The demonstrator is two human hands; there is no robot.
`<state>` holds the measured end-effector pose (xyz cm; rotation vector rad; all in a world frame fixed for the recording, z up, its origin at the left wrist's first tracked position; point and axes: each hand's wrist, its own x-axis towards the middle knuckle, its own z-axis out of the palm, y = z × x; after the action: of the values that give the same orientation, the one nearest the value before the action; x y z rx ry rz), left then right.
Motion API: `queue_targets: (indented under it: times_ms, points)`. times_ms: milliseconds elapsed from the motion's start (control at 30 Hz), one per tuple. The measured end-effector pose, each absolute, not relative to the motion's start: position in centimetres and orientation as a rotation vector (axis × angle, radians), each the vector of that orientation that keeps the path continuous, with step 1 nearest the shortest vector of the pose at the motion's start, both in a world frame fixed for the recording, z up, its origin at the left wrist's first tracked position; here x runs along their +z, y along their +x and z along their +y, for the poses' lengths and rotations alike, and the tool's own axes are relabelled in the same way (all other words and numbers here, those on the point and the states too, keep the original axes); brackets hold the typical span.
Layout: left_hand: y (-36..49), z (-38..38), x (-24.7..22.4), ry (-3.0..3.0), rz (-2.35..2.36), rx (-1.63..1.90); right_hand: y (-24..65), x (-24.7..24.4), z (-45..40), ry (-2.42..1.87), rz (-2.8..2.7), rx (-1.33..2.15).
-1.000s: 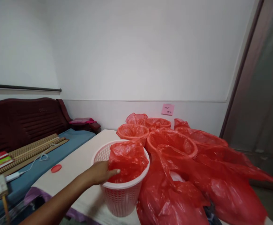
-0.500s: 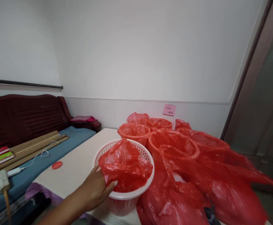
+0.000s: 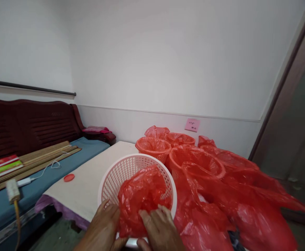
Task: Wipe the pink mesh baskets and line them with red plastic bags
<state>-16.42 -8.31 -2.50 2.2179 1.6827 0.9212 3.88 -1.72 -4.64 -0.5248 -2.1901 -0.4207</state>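
A white perforated basket (image 3: 116,174) tilts toward me at the table's near side, with a crumpled red plastic bag (image 3: 139,195) lying inside against its near wall. My left hand (image 3: 105,223) grips the basket's near-left rim, thumb beneath it. At the near-right rim, my right hand (image 3: 159,225) is closed on the bag's edge and the rim together. Several orange baskets, among them a large one (image 3: 178,158) and a smaller one (image 3: 154,144), stand behind and to the right with red bags in them.
Loose red bags (image 3: 257,209) spread over the right side of the table (image 3: 89,188). A red disc (image 3: 69,177) lies at its left. Farther left, a blue-cushioned bench (image 3: 84,143) holds slats, a power strip (image 3: 12,190) and a cable. A pink note (image 3: 192,124) is on the wall.
My right hand has come into view at the near rim. The white basket has tipped toward me, and the bag has gathered lower inside it. The view has shifted slightly left.
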Motion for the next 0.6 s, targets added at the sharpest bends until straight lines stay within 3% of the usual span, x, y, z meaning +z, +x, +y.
queue_targets:
  times_ms: [133, 400, 600]
  points:
    - [-17.3, -9.3, -2.2, 2.127, 1.784, 0.773, 2.6, -7.3, -2.0, -0.451, -2.025, -0.456]
    - [-18.2, -7.3, 2.0, 1.522, 1.458, 1.231, 2.6, -8.3, -2.2, -0.455, -2.071, -0.570]
    - [-13.8, -6.4, 3.1, 1.697, 1.593, 0.797, 1.7, -12.0, -1.9, -0.538, -2.174, -0.548]
